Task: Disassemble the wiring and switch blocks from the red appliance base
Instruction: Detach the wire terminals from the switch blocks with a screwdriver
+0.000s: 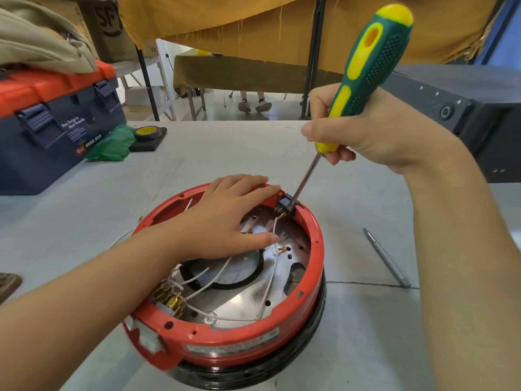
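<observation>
The blue toolbox (56, 136) with the orange lid carries a label reading "Best Design & Most Versatile" and, lower, "WING BOX"; the cardboard box (110, 26) behind it shows large letters "SF"; the label on the red base (234, 341) is too blurred to read.

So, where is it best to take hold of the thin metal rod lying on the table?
Pinch the thin metal rod near its middle, coming from above. It lies flat and alone on the table, right of the red base, leaving both long sides free for fingertips.

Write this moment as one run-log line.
right hand: grips screwdriver | tip: at black switch block | left hand: rests open on red base | white wires: still attached
</observation>
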A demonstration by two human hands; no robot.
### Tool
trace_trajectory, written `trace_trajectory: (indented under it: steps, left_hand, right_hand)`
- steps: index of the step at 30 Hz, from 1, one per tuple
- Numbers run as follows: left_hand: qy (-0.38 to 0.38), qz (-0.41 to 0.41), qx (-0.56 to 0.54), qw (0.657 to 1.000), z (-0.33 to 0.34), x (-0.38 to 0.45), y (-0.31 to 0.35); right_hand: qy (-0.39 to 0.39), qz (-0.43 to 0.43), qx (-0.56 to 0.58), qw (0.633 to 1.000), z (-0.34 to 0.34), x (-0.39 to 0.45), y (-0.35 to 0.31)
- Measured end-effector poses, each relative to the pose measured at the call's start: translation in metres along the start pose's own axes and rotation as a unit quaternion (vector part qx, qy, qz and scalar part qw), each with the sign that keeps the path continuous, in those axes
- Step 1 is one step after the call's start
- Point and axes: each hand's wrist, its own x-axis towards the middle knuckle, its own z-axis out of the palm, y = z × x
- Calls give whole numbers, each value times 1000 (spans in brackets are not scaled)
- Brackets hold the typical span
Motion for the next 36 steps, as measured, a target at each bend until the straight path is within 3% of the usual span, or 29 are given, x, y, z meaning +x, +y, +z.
trace_trajectory:
  steps: [4,9,15,25,36]
  left_hand:
    - [0,0,-1,1000,0,0,1]
    - [0,1,-3,1000,-1,0,1]
    - [1,2,-9,1000,-1,-1,1]
    - [0,-3,-14,1000,-1,1,1]
    - [6,4,-11,1000,0,1,-2]
  right_hand:
    - [24,8,64,998,-3,-1,9]
    - [-46,28,11,998,9,2,13]
    - [92,-89,81,988,-27,-11,-16]
    - [11,-27,19,999,-3,0,-6]
    - [-11,-12,-25,1000,1,-1,-9]
